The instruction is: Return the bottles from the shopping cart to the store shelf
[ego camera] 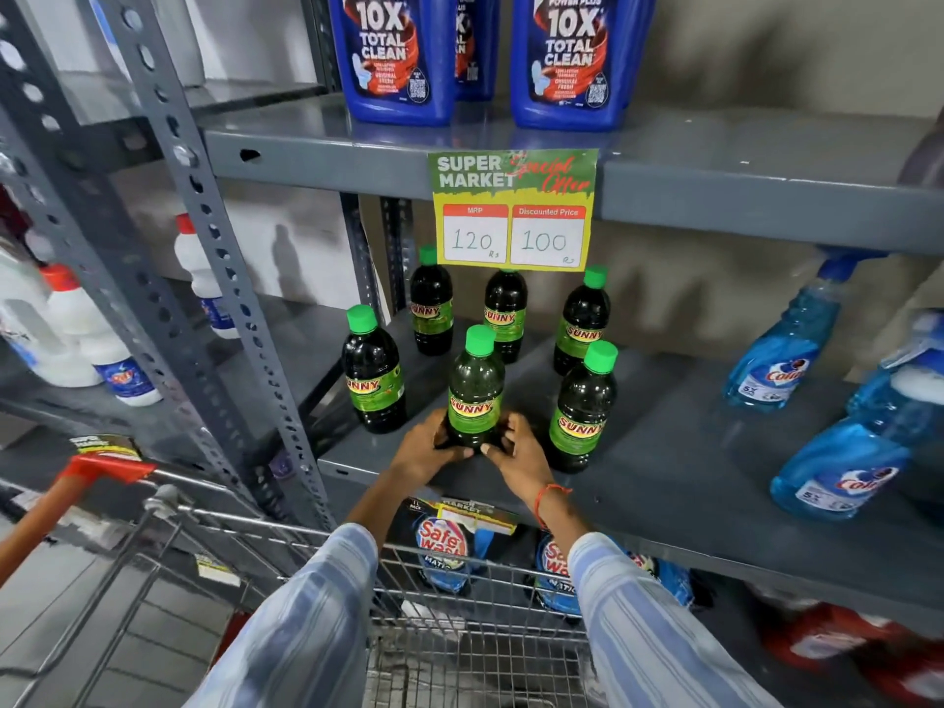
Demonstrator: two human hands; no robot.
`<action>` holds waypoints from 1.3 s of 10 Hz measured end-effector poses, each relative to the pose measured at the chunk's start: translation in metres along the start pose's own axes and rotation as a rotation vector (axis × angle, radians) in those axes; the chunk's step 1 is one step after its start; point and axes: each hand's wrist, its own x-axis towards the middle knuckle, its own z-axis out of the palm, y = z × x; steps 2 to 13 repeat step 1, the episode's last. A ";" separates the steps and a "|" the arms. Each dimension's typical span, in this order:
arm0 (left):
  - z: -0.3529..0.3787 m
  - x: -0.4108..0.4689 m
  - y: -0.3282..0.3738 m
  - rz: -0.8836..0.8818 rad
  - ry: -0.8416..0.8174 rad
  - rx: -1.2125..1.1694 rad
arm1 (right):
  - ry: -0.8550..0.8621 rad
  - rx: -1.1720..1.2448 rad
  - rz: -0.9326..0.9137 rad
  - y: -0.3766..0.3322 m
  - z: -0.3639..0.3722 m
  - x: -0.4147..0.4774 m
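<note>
A dark bottle with a green cap and a green "Sunny" label (475,390) stands upright at the front of the grey store shelf (689,482). My left hand (426,447) wraps its base from the left and my right hand (518,449) from the right. Several matching Sunny bottles stand around it: one to the left (374,373), one to the right (582,408), three in a row behind (505,314). The wire shopping cart (459,580) sits below my forearms; what it holds is hidden.
A price sign (513,209) hangs from the upper shelf, which carries blue cleaner jugs (396,53). Blue spray bottles (786,344) stand at the shelf's right. White bottles (102,350) fill the left bay behind a slotted grey post (204,258). Detergent pouches (444,544) sit below.
</note>
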 end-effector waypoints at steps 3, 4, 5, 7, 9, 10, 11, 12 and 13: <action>-0.001 -0.011 0.018 -0.027 0.009 0.141 | 0.056 -0.078 0.002 -0.003 -0.001 0.001; -0.001 -0.011 0.018 -0.027 0.009 0.141 | 0.056 -0.078 0.002 -0.003 -0.001 0.001; -0.001 -0.011 0.018 -0.027 0.009 0.141 | 0.056 -0.078 0.002 -0.003 -0.001 0.001; -0.001 -0.011 0.018 -0.027 0.009 0.141 | 0.056 -0.078 0.002 -0.003 -0.001 0.001; -0.001 -0.011 0.018 -0.027 0.009 0.141 | 0.056 -0.078 0.002 -0.003 -0.001 0.001; -0.001 -0.011 0.018 -0.027 0.009 0.141 | 0.056 -0.078 0.002 -0.003 -0.001 0.001; -0.001 -0.011 0.018 -0.027 0.009 0.141 | 0.056 -0.078 0.002 -0.003 -0.001 0.001; -0.001 -0.011 0.018 -0.027 0.009 0.141 | 0.056 -0.078 0.002 -0.003 -0.001 0.001; -0.001 -0.011 0.018 -0.027 0.009 0.141 | 0.056 -0.078 0.002 -0.003 -0.001 0.001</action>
